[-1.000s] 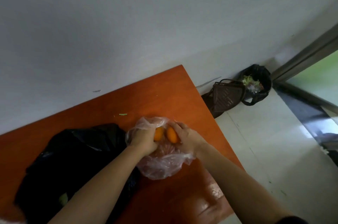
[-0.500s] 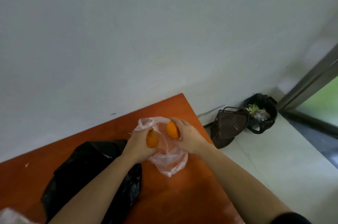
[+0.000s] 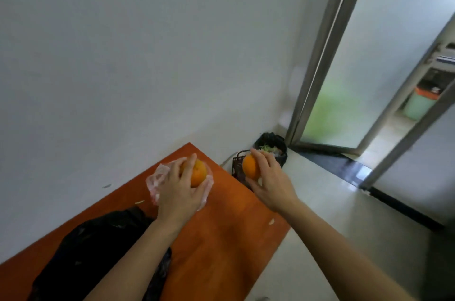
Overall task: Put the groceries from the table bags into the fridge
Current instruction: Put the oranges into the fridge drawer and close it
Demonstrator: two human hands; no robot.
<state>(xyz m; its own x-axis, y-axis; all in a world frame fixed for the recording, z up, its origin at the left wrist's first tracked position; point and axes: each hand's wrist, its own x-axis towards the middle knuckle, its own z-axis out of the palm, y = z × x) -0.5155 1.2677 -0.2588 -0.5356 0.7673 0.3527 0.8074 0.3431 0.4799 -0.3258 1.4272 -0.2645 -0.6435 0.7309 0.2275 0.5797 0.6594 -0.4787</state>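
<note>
While both forearms reach out over the glossy orange-brown wooden table, each bare hand grips one round orange fruit. The left hand curls its fingers and thumb around an orange above the far corner of the table, and the crumpled clear thin plastic bag is bunched under and behind that same hand, its edges showing on both sides of the palm. The right hand wraps around a second orange, held up past the table's right edge, above the floor, well apart from the first fruit. A crinkled black plastic bag lies on the table near the left forearm, slumped open toward the near side; what it holds cannot be told. On the pale tiled floor against the white wall stands a small bin lined with a black bag, holding greenish scraps, with a dark slatted basket just beside it, partly hidden by the right hand. A frosted glass door in a grey metal frame stands at the right.
</note>
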